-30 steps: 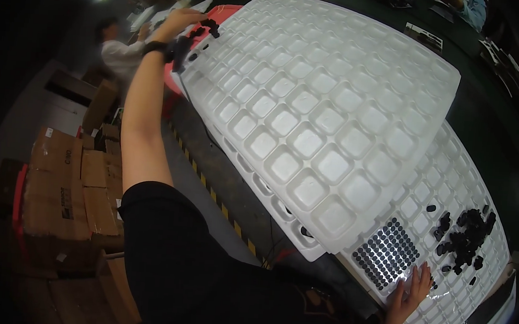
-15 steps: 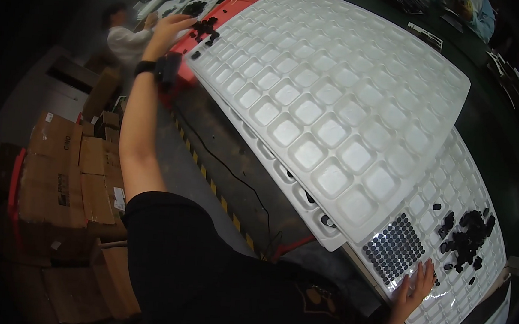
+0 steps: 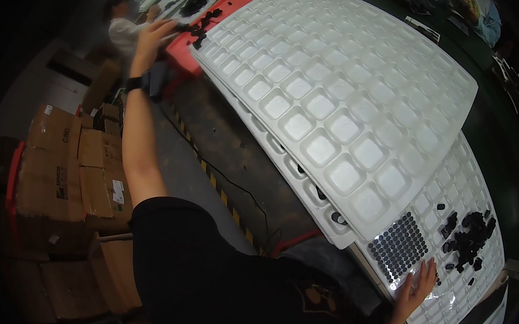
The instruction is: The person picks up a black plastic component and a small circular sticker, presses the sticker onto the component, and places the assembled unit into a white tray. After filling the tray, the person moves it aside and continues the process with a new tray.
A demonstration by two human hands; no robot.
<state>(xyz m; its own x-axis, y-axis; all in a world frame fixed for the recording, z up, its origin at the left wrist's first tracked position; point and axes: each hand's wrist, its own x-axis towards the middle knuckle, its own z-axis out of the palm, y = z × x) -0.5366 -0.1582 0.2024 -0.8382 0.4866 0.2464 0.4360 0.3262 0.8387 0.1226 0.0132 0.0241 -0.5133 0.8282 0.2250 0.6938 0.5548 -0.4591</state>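
My left arm reaches far out to the upper left. My left hand (image 3: 153,35) has its fingers stretched out beside the corner of the red surface (image 3: 185,59), close to some small black pieces (image 3: 204,24) lying there. No held thing can be made out in it. At the lower right, my right hand (image 3: 417,291) rests with fingers spread on a white tray with square pockets (image 3: 435,322). Beside its fingertips lies a sheet of small round dark discs (image 3: 399,247). A heap of black pieces (image 3: 471,237) sits on the same tray.
A large white pocketed tray (image 3: 337,77) lies on top of others, across the middle. Black pieces show in the tray under its edge. Cardboard boxes (image 3: 48,171) are stacked at the left. A cable (image 3: 234,184) crosses the floor. Another person (image 3: 123,32) works at the far left.
My left hand has drawn back a little, down and to the left, away from the black pieces on the red surface. The right hand stays on the tray. The view has shifted slightly.
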